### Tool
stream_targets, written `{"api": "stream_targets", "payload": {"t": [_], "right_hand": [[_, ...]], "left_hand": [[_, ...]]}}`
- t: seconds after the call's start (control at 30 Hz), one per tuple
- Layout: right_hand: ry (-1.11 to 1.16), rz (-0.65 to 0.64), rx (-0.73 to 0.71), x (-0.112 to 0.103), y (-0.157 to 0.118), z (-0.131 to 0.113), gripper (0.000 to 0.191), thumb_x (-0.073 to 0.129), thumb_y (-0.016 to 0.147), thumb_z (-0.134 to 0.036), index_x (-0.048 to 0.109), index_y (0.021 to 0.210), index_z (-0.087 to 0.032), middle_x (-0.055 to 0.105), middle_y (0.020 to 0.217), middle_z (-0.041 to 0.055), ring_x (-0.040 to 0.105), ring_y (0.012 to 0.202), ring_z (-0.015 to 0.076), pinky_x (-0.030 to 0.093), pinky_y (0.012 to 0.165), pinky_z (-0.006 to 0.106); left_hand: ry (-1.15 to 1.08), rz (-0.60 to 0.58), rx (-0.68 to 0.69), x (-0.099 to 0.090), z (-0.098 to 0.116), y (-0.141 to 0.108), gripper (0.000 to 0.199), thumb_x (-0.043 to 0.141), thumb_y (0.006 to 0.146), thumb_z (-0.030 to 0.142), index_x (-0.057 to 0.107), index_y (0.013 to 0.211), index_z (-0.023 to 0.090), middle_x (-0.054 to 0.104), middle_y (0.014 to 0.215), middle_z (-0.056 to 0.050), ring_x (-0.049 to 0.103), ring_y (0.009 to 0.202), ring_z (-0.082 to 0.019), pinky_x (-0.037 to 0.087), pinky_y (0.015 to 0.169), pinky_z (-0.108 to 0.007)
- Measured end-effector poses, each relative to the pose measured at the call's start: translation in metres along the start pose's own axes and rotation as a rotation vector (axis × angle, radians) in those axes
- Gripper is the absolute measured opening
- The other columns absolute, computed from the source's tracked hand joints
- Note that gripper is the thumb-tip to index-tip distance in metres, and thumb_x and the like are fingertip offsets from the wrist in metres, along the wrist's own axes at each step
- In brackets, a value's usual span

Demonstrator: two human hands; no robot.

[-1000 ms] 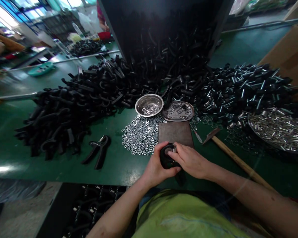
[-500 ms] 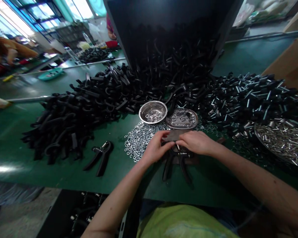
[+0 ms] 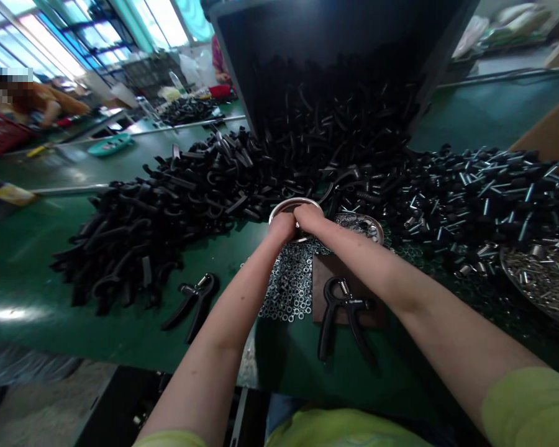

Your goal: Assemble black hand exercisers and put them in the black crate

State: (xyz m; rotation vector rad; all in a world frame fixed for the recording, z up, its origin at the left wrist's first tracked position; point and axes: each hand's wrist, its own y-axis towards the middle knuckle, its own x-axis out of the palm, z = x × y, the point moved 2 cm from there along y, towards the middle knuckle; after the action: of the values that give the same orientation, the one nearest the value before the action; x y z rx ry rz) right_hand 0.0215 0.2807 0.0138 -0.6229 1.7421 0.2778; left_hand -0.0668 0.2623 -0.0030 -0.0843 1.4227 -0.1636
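Both my hands reach down into a round steel bowl point(image 3: 289, 200) of small metal parts, side by side. The fingers of my left hand point(image 3: 282, 227) point into the bowl and are mostly hidden. Close beside it, my right hand point(image 3: 309, 218) dips in too, its fingertips out of sight. Whether either hand holds a part, I cannot tell. Nearer to me, a black hand grip strengthener point(image 3: 327, 320) with a metal spring lies partly on a brown plate point(image 3: 323, 268), untouched. Loose metal nuts point(image 3: 289, 288) are spread under my forearms.
Another hand grip point(image 3: 199, 315) lies left of my arm. An oval metal tray point(image 3: 372, 228) stands right of the bowl. Black handles point(image 3: 135, 230) are heaped behind, black-headed screws point(image 3: 484, 192) to the right, above a pan of metal parts point(image 3: 545, 273). A co-worker point(image 3: 51, 102) sits far left.
My hands have left the hand grip on the brown plate and moved forward and left into the steel bowl. The hand grip stays lying on the plate.
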Motion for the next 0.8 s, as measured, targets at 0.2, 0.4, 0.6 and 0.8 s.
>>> {"api": "stream_targets", "payload": {"t": [0.2, 0.4, 0.6, 0.8], "right_hand": [[-0.010, 0.039, 0.071, 0.014, 0.005, 0.009, 0.034, 0.055, 0.089, -0.034, 0.056, 0.116, -0.014, 0.058, 0.117, 0.0103, 0.059, 0.100, 0.0207, 0.050, 0.085, 0.042], [0.065, 0.122, 0.018, 0.005, -0.008, 0.010, 0.022, 0.047, 0.089, -0.015, 0.067, 0.096, -0.008, 0.066, 0.107, 0.0173, 0.059, 0.104, 0.0261, 0.043, 0.087, 0.034], [0.197, 0.238, -0.011, -0.008, -0.030, 0.015, 0.022, 0.057, 0.084, -0.021, 0.062, 0.104, -0.013, 0.068, 0.101, 0.0092, 0.062, 0.093, 0.0195, 0.043, 0.079, 0.028], [0.492, 0.256, 0.010, -0.019, -0.080, 0.030, 0.020, 0.055, 0.084, -0.023, 0.067, 0.094, -0.010, 0.067, 0.073, 0.0032, 0.061, 0.061, 0.0108, 0.046, 0.066, 0.025]], "left_hand": [[-0.042, 0.034, 0.043, -0.001, -0.007, -0.003, 0.025, 0.054, 0.075, 0.014, 0.070, 0.094, 0.009, 0.069, 0.101, -0.019, 0.063, 0.097, -0.028, 0.046, 0.085, -0.033], [-0.123, 0.153, 0.055, -0.007, -0.008, -0.007, 0.023, 0.055, 0.076, 0.022, 0.068, 0.094, 0.013, 0.070, 0.095, -0.012, 0.063, 0.093, -0.026, 0.046, 0.081, -0.031], [-0.709, 0.201, -0.006, -0.009, -0.009, -0.027, 0.015, 0.063, 0.073, 0.029, 0.056, 0.076, 0.016, 0.061, 0.061, -0.001, 0.058, 0.058, -0.014, 0.044, 0.057, -0.024], [-1.210, 0.071, 0.032, 0.000, 0.004, -0.093, 0.020, 0.067, 0.071, 0.029, 0.051, 0.071, 0.017, 0.053, 0.055, 0.004, 0.048, 0.047, -0.007, 0.040, 0.049, -0.021]]}}
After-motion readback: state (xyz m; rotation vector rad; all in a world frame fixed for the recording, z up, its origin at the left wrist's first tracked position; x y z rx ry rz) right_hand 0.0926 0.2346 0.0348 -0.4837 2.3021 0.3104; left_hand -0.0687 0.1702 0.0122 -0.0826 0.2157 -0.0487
